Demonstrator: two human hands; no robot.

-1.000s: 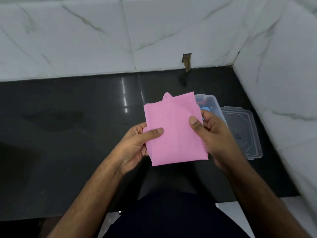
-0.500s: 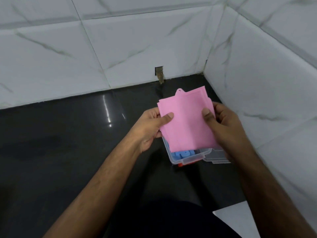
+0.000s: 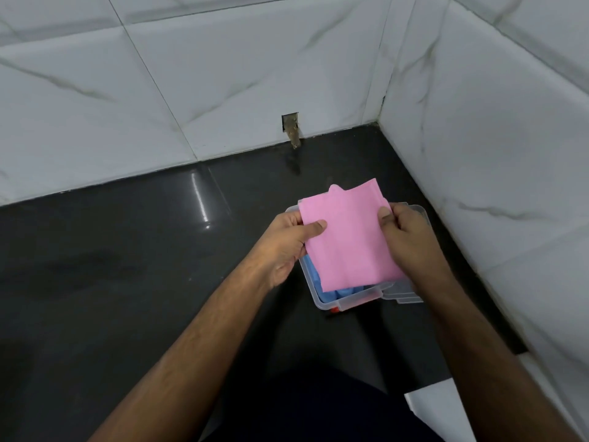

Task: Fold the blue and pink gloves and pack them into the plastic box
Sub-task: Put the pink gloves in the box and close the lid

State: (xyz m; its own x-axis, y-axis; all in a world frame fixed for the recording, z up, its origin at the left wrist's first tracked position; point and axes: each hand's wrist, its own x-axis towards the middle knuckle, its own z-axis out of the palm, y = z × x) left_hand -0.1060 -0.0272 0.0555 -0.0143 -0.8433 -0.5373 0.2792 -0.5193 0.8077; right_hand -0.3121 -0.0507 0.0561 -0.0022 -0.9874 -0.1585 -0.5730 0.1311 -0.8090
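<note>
A folded pink glove (image 3: 347, 237) is held flat over the clear plastic box (image 3: 331, 303), which stands on the black counter near the right wall. My left hand (image 3: 287, 247) pinches the glove's left edge, thumb on top. My right hand (image 3: 406, 240) pinches its right edge the same way. Folded blue glove material (image 3: 334, 293) lies inside the box, showing under the pink glove's near edge. The box's clear lid (image 3: 404, 296) lies just right of the box, mostly hidden by my right hand.
The black counter (image 3: 127, 266) ends at white marble-tiled walls at the back and on the right, meeting in a corner (image 3: 379, 122). A small hole with a brown stub (image 3: 291, 129) sits low in the back wall. Counter's near edge is at my body.
Both hands have carried the pink glove forward and down, from in front of my chest to just above the open box. The head camera has swung right, toward the corner.
</note>
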